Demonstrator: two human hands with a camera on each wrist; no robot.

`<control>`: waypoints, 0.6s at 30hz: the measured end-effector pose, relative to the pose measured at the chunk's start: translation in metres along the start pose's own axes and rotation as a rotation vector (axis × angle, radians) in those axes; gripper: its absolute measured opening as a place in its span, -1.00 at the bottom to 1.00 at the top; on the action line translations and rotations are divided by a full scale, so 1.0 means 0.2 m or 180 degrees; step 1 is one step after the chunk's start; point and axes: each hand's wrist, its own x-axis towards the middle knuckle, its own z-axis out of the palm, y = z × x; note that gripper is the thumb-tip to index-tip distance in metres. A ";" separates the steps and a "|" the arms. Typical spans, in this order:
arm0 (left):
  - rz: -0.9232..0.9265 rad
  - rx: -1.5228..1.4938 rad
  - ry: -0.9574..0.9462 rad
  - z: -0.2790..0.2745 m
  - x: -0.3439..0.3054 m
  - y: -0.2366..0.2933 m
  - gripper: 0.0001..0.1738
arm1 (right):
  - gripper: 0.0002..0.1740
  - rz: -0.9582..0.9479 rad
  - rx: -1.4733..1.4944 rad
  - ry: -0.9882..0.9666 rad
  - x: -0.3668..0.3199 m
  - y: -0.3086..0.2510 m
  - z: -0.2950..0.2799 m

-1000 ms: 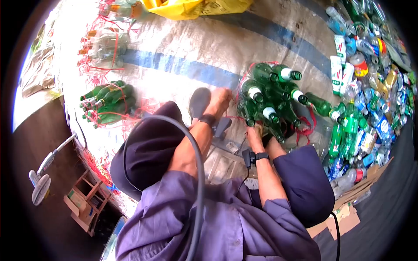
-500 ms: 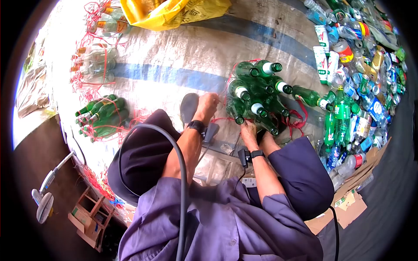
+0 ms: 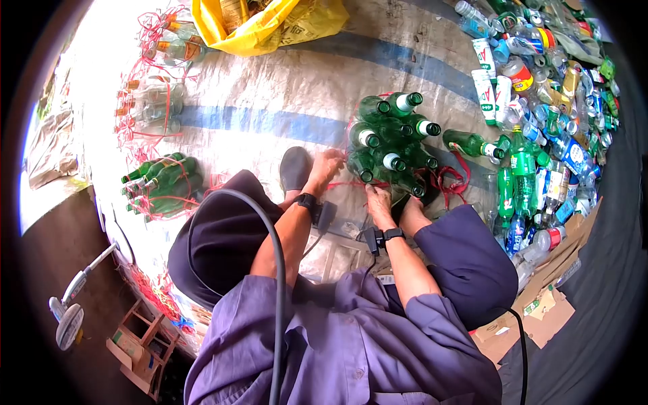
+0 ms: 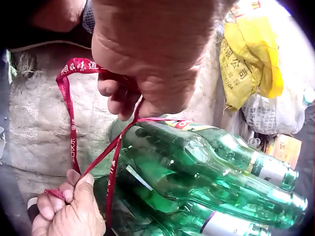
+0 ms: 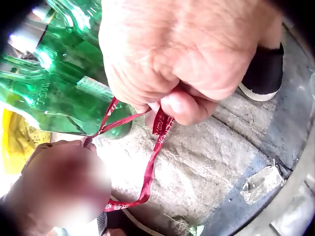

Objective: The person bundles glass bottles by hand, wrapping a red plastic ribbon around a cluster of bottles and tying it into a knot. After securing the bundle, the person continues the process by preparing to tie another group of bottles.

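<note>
The person wears a loose purple shirt with small buttons down the front and sleeves bunched above the elbows. The trousers are a darker purple (almost navy in the shade). A black strap circles the wrist behind the left hand and carries a small dark camera block. A matching strap and block sit behind the right hand. A thick grey cable runs down from the left shoulder, and a thin black cable trails by the right hip. The shoes are dark grey, with a white edge to the sole.
</note>
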 end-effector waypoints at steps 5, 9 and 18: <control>-0.0261 -0.0032 0.0053 0.04 -0.04 -0.05 -0.68 | -0.57 0.0135 -0.0170 0.0022 -0.04 -0.02 0.01; -0.0452 -0.0416 -0.0234 0.08 -0.08 -0.10 -0.77 | -0.54 -0.0012 -0.0119 0.0109 -0.07 0.00 0.02; 0.1943 0.1066 -0.0660 0.19 0.02 -0.43 -0.81 | -0.50 -0.0186 -0.0780 -0.0115 -0.08 0.03 0.04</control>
